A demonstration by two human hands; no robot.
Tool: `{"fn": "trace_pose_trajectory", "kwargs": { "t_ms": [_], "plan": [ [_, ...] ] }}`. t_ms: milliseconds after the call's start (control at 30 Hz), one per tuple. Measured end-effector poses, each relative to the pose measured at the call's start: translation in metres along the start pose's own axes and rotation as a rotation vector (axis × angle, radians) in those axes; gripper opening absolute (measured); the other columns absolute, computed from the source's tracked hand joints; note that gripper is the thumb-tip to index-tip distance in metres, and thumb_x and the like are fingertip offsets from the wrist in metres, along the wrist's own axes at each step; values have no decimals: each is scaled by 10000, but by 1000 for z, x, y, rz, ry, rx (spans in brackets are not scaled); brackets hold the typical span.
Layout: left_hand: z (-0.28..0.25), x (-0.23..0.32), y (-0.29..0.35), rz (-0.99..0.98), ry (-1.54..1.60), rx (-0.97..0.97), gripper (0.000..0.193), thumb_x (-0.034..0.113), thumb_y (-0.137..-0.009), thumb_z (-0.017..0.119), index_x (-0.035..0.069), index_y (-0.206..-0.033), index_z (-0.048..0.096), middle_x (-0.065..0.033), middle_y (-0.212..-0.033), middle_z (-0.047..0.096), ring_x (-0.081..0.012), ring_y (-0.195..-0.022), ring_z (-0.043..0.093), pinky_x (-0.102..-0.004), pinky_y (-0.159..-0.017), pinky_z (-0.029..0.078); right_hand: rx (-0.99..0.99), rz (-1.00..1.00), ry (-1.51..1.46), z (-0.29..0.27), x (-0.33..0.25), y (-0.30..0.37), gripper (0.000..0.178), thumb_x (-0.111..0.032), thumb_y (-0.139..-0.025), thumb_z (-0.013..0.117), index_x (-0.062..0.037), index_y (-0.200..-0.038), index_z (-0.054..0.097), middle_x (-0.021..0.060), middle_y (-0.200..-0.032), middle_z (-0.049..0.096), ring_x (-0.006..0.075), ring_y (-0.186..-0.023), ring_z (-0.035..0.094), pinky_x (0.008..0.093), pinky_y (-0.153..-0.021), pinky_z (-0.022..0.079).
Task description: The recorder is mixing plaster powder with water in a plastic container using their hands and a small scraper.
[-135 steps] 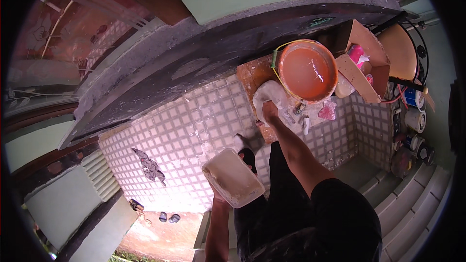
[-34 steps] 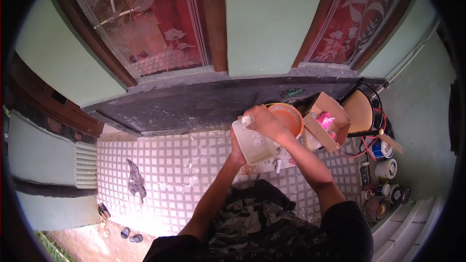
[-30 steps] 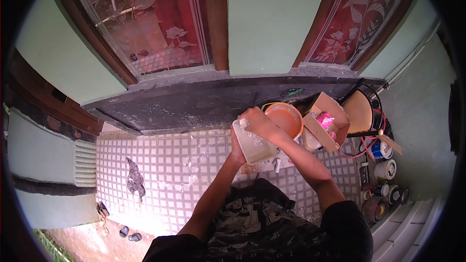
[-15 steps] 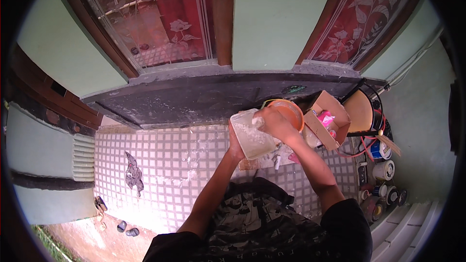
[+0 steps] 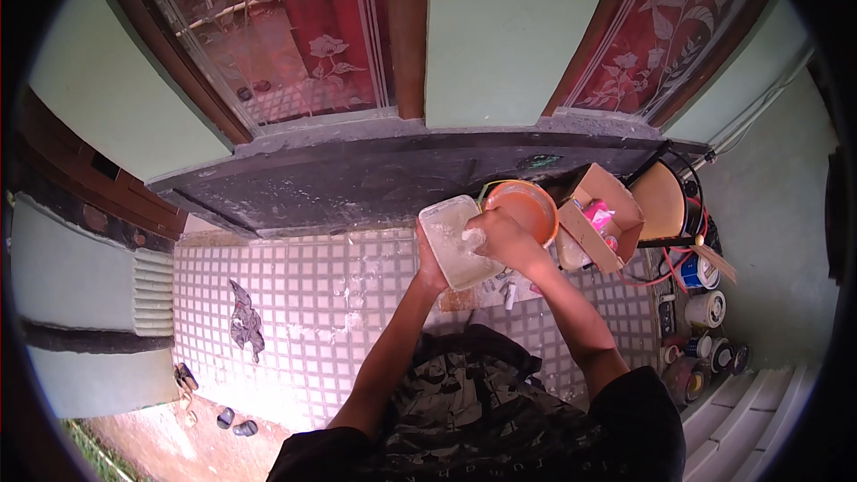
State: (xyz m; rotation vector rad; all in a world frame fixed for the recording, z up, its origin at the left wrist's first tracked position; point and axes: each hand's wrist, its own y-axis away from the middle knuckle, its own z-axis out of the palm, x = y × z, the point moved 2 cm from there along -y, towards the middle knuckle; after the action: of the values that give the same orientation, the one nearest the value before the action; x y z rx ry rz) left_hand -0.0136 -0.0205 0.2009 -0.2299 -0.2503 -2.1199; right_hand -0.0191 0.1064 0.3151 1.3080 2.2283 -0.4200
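A pale, shallow rectangular container (image 5: pixel 451 220) is tilted in front of me, with white crumbly material inside. My left hand (image 5: pixel 430 259) grips it along its left side, fingers mostly hidden beneath. Over the container's right part, my right hand (image 5: pixel 507 239) has its fingers curled together, and a whitish clump (image 5: pixel 473 236) shows at their tips. Just behind that hand stands a round orange basin (image 5: pixel 528 199). Whether it holds anything is hard to make out.
An open cardboard box (image 5: pixel 622 214) with pink items stands right of the basin, beside a chair (image 5: pixel 659 203). Paint cans (image 5: pixel 707 310) line the right wall. A dark cloth (image 5: pixel 245 321) lies on the tiled floor at left. Sandals (image 5: pixel 234 422) lie at lower left.
My right hand has shifted slightly right and down within the container, uncovering more of the orange basin. The container has moved a little left, still in my left hand.
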Motion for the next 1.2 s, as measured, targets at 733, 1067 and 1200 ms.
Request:
{"fn": "trace_pose_trajectory", "kwargs": {
  "t_ms": [733, 1067, 1200],
  "plan": [
    [-5, -10, -1, -27, 54, 71, 828, 757, -829, 254, 149, -1375, 391, -81, -1334, 486, -285, -1193, 501, -452, -996, 416, 246, 32, 42, 39, 23, -31, 294, 44, -678, 582, -7, -962, 636, 187, -990, 606, 362, -1000, 542, 415, -908, 433],
    [-8, -12, 2, -70, 53, 60, 827, 750, -836, 226, 153, -1387, 378, -95, -1343, 479, -297, -1197, 500, -466, -999, 413, 270, -41, 52, 37, 34, -30, 293, 74, -735, 472, 32, -994, 602, 224, -983, 597, 386, -972, 565, 427, -852, 462],
    [-5, -13, -2, -59, 50, 53, 827, 749, -836, 231, 150, -1386, 379, -94, -1341, 480, -294, -1194, 502, -464, -1000, 412, 226, -27, 60, 25, 31, -28, 333, 96, -662, 546, 42, -982, 621, 237, -958, 623, 382, -955, 596, 397, -852, 471]
  ]
}}
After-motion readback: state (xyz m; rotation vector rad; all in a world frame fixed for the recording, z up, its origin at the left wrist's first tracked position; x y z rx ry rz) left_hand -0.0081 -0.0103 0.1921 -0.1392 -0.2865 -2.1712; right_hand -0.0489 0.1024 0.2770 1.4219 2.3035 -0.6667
